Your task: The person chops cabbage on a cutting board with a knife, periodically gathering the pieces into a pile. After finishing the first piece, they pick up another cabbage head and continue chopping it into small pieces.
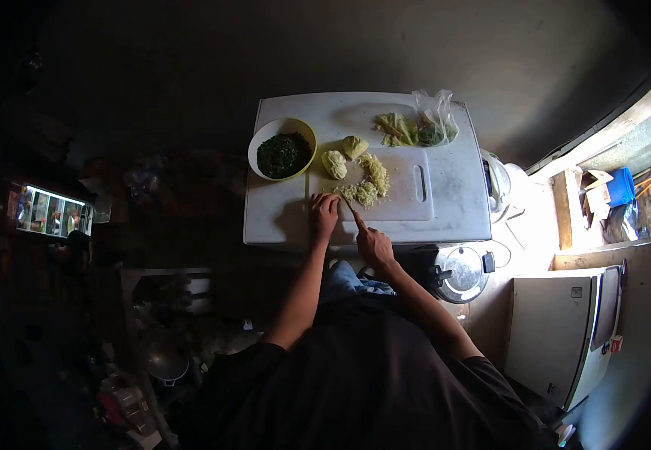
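Note:
A knife (350,205) is gripped in my right hand (372,244), its blade pointing up and left over the near side of a white cutting board (404,206). My left hand (324,210) rests at the board's left edge beside the blade, its fingers curled together; whatever lies under them is too small to make out. Shredded pale cabbage (370,185) forms a curved heap right of the blade. Two pale cabbage pieces, one (334,164) nearer and one (354,146) farther back, sit at the board's upper left.
A bowl (311,154) of chopped dark greens stands at the white table's (265,217) left. Loose leaves (396,129) and a clear plastic bag (436,120) lie at the back right. Right of the table are a lidded pot (462,275) and a white fridge (550,330).

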